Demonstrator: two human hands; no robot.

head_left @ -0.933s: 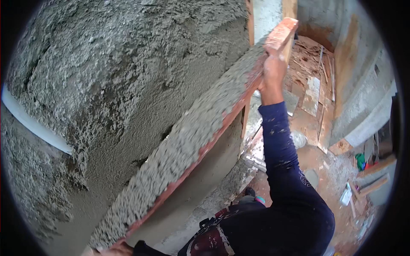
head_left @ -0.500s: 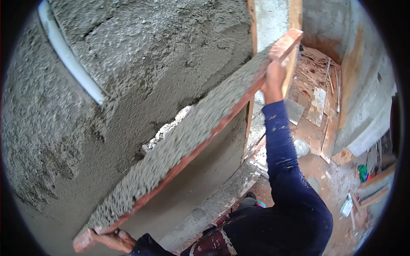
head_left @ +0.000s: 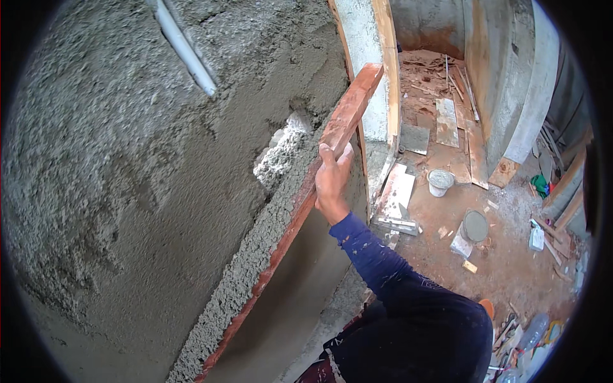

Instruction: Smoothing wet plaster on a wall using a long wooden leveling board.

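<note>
A long reddish wooden screed board slants across the wall from upper right to lower left. Wet grey mortar is heaped along its wall side. My right hand is closed around the board's upper part, with the thumb on its face. My left hand is out of view, as is the board's lower end. Behind the board is the wall, coated in grey plaster that is rough at the upper left and smoother near the board. Beside the board a pale, rough patch shows in a hollow of the plaster.
A white pipe runs down the upper wall. Timber-edged door jamb stands right of the board. On the floor are two buckets of mortar, planks and scraps. Debris and plastic bottles lie at the lower right.
The board has tilted steeper, and its upper end has moved left and slightly down with my right hand. My left hand and the lower end have left the view. The view has shifted too.
</note>
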